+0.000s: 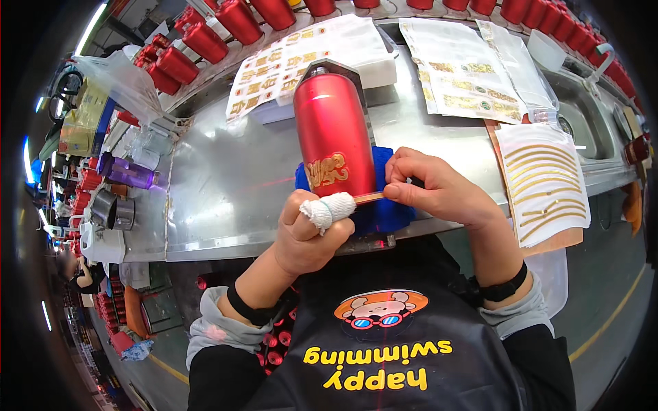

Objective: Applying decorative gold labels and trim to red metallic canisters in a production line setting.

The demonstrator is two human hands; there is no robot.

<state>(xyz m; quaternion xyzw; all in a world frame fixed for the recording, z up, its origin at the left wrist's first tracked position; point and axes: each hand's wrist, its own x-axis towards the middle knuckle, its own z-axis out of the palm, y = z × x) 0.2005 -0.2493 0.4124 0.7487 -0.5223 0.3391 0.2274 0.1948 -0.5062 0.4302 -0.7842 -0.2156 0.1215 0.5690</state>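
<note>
A glossy red metal bottle lies with its near end toward me, a gold decal on its side close to that end. A thin gold strip stretches across the near end between my two hands. My left hand is closed, and a white cloth cover wrapped on one digit presses at the strip's left end, hiding it. The thumb and a fingertip of my right hand pinch the strip's other end. Beneath the bottle shows a blue cloth, and a dark angular holder surrounds its far end.
Beside my right arm, a white sheet carries several curved gold strips. Sheets of gold decals lie behind the bottle on the steel worktop. More red bottles line the far edge. A sink is at the right.
</note>
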